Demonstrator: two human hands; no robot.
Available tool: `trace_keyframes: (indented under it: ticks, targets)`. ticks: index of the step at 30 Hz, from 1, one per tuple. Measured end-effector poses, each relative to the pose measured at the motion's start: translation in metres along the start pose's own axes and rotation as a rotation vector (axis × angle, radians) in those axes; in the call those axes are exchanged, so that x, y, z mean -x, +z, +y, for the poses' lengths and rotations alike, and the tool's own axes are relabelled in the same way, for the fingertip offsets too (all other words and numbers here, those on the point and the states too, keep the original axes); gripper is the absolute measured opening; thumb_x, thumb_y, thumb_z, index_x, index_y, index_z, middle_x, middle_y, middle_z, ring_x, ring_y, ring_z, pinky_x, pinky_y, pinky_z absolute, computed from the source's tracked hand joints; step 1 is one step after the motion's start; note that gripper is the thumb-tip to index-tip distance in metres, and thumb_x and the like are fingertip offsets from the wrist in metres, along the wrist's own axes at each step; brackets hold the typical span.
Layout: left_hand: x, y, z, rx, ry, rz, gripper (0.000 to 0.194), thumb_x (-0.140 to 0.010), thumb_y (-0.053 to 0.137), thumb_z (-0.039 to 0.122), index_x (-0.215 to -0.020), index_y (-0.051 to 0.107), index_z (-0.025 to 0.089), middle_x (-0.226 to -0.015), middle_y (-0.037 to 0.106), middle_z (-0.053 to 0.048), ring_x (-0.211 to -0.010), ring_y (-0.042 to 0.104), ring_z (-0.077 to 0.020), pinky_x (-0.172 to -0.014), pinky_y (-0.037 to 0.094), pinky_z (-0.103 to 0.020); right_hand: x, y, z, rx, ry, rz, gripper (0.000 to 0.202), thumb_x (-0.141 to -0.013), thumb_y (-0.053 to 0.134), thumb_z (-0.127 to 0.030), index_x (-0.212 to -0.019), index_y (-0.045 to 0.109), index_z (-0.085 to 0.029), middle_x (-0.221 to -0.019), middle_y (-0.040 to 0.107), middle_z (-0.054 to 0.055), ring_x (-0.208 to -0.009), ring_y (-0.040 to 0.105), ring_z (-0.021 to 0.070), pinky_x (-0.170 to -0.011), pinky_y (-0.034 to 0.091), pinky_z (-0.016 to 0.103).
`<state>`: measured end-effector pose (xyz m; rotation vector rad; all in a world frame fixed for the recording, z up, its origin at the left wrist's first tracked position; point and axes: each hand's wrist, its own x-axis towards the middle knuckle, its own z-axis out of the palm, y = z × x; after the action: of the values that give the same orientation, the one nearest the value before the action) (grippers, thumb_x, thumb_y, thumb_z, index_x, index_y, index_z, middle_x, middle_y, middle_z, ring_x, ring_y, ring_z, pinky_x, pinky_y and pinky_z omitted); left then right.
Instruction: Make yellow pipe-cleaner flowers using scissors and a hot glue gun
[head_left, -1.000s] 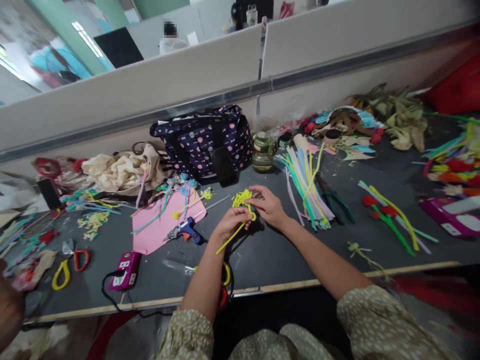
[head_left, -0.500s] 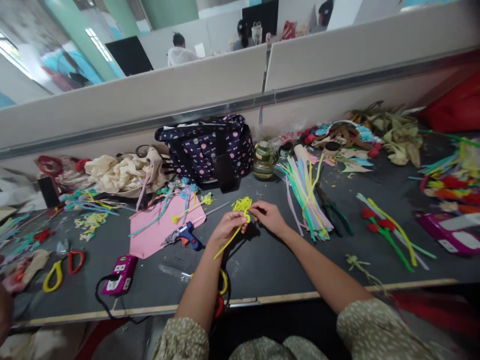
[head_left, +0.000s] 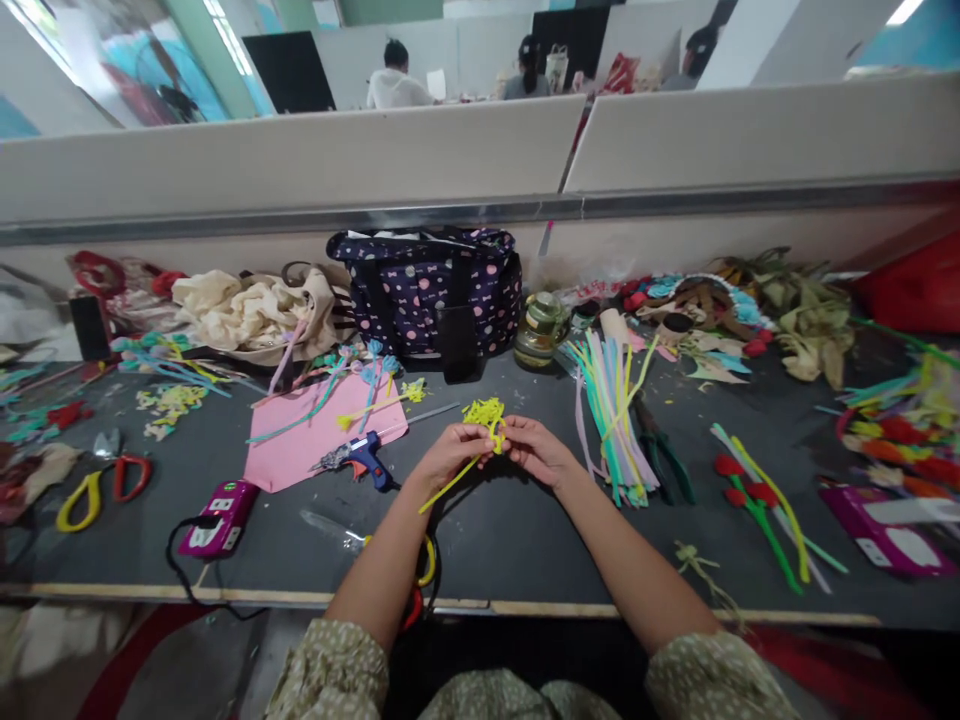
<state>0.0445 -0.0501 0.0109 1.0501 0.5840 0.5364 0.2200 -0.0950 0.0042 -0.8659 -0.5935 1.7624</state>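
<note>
A yellow pipe cleaner (head_left: 450,484) is pinched in my left hand (head_left: 455,452), its straight end pointing down to the left. My right hand (head_left: 534,448) has its fingertips closed on the curled upper end of the same strand, and the two hands nearly touch. Just beyond them lies a pile of short yellow pieces (head_left: 482,410) on the dark table (head_left: 517,545). To the left, a blue glue gun (head_left: 364,458) rests at the edge of a pink sheet (head_left: 281,450). A bundle of pastel pipe cleaners (head_left: 613,420) lies to the right.
Behind my hands stand a dark patterned bag (head_left: 397,295), a phone (head_left: 458,342) and a glass jar (head_left: 540,330). Scissors (head_left: 90,495) and a purple box (head_left: 219,520) lie left. Red flowers with green stems (head_left: 761,495) and green-handled pliers (head_left: 664,450) are on the right.
The head view has tilted and shifted. My right hand has come closer to my left, its fingertips now at the curled end of the yellow strand.
</note>
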Motion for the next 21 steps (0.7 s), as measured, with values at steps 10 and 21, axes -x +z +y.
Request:
trace_keyframes:
  ticks: [10, 21]
  targets:
    - [0.0027, -0.0023, 0.0017, -0.050, -0.026, -0.070, 0.029, -0.066, 0.076, 0.035, -0.071, 0.063, 0.009, -0.063, 0.057, -0.002, -0.053, 0.049, -0.0080, -0.055, 0.037, -0.022, -0.0009, -0.0012, 0.0045, -0.121, 0.073, -0.021, 0.020, -0.066, 0.079, -0.019, -0.080, 0.063, -0.016, -0.064, 0.062, -0.003, -0.051, 0.055, 0.0042, -0.047, 0.047, 0.011]
    - [0.0017, 0.0017, 0.0060, -0.025, -0.009, 0.003, 0.032, -0.063, 0.077, 0.037, -0.068, 0.062, 0.009, -0.066, 0.059, -0.003, -0.055, 0.050, -0.0087, -0.054, 0.037, -0.023, 0.0041, -0.0015, -0.0016, 0.073, 0.039, 0.031, 0.022, -0.063, 0.080, -0.022, -0.070, 0.059, -0.018, -0.061, 0.061, -0.005, -0.047, 0.053, 0.0045, -0.039, 0.038, 0.011]
